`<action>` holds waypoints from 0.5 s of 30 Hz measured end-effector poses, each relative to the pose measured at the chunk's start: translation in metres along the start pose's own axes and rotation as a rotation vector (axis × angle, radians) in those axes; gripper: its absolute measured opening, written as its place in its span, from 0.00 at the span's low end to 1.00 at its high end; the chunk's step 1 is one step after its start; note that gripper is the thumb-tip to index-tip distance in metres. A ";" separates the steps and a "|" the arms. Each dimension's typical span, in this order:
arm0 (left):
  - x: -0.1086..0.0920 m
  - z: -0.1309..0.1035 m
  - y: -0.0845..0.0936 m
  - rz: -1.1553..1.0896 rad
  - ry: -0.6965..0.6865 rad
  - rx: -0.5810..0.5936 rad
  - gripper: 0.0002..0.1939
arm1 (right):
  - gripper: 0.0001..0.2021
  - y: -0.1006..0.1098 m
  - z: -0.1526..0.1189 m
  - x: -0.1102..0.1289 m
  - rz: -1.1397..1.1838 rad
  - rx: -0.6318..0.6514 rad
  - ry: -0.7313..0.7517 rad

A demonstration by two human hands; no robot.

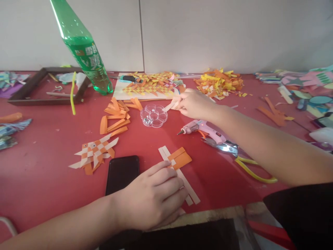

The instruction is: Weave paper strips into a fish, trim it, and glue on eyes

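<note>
My left hand rests palm down with its fingertips on a small woven piece of cream strips and orange strips on the red table. Farther back, my right hand pinches cream paper strips beside a clear flower-shaped dish holding small googly eyes. Folded orange strips lie left of the dish. A finished-looking woven orange and cream fish lies at the left. Under my right forearm is a pink glue gun.
A black phone lies by my left hand. Scissors with yellow handles lie at the right. Behind stand a green bottle, a brown frame, a board with woven paper and an orange and yellow paper pile.
</note>
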State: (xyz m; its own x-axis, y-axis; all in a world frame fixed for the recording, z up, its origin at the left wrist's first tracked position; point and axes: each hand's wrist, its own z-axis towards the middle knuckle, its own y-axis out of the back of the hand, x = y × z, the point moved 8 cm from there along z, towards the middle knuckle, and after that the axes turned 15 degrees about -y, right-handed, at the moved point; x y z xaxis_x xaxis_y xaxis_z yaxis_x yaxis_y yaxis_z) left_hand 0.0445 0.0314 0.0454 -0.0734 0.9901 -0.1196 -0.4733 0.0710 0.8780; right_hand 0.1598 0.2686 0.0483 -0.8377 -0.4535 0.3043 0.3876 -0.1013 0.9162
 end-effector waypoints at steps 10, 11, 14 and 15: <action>0.010 -0.002 0.012 -0.011 0.087 -0.121 0.12 | 0.04 0.035 -0.014 -0.008 0.077 0.048 -0.279; 0.015 -0.004 0.013 -0.023 0.147 -0.131 0.12 | 0.04 0.041 -0.019 -0.006 0.178 0.033 -0.314; 0.032 -0.011 0.009 -0.021 0.367 -0.094 0.15 | 0.07 0.058 -0.043 0.010 0.365 0.018 -0.326; 0.036 -0.013 0.006 0.004 0.430 -0.055 0.17 | 0.07 0.062 -0.054 0.015 0.495 0.028 -0.356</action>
State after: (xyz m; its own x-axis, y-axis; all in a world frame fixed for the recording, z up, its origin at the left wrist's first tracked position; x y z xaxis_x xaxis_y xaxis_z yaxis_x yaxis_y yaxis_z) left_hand 0.0274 0.0660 0.0403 -0.4285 0.8492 -0.3086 -0.5173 0.0495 0.8544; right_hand 0.1919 0.2082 0.0953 -0.6392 -0.1166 0.7601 0.7580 0.0712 0.6484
